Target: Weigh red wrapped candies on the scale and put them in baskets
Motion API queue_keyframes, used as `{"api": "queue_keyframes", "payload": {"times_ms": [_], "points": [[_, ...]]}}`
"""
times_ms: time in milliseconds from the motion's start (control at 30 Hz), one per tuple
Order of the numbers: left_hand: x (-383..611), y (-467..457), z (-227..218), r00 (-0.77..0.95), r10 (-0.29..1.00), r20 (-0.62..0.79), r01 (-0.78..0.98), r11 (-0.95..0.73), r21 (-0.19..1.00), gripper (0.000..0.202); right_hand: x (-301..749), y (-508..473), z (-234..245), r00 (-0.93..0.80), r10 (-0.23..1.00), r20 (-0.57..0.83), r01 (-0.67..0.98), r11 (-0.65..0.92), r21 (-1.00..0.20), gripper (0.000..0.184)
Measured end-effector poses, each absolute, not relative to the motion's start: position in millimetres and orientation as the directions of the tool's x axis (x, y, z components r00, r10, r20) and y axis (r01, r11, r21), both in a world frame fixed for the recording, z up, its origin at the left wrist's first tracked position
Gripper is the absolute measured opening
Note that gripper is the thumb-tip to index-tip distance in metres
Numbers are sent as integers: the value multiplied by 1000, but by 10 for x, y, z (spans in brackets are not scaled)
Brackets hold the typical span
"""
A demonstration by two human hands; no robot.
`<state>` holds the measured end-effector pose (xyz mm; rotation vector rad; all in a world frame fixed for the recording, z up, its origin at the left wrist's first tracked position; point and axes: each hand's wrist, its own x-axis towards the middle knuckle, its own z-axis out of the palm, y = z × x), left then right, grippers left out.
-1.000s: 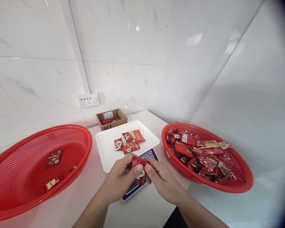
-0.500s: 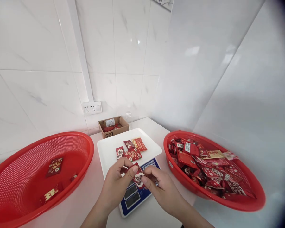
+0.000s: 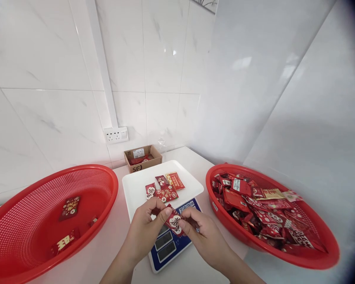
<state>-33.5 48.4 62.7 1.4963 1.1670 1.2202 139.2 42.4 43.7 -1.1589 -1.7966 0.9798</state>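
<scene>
Both hands hold one small red packet [image 3: 174,222] with a white heart mark, just above a blue kitchen scale [image 3: 171,244]. My left hand [image 3: 146,230] pinches its left end between thumb and forefinger. My right hand [image 3: 205,236] pinches its right end. Behind them a white tray [image 3: 133,193] sits on the scale with several red packets [image 3: 165,187] lying on it.
A red mesh basket [image 3: 100,185] on the left holds a few packets. Another red basket [image 3: 284,256] on the right is piled with many red packets. A small cardboard box [image 3: 142,157] stands by the tiled wall under a wall socket [image 3: 115,135].
The hands have turned the packet from crumpled upright to stretched out flat between them. The view has shifted slightly; hands stay over the scale.
</scene>
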Motion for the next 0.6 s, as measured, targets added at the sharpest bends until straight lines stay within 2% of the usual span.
{"api": "queue_keyframes", "payload": {"times_ms": [133,267,500,600], "points": [[-403,532,621,-22,981,193,147,-188,971,25,1492,552,446,-201,955,217,410,283,-867,33],[-514,574,618,-101,974,205,138,-190,972,25,1642,868,382,-45,957,287,683,239,-690,35],[-578,544,654,-114,974,195,134,-180,975,27,1697,1151,265,-44,952,304,885,178,-430,18],[-581,549,668,-116,973,199,128,-184,975,27,1673,1123,257,-112,951,288,899,221,-379,22]]}}
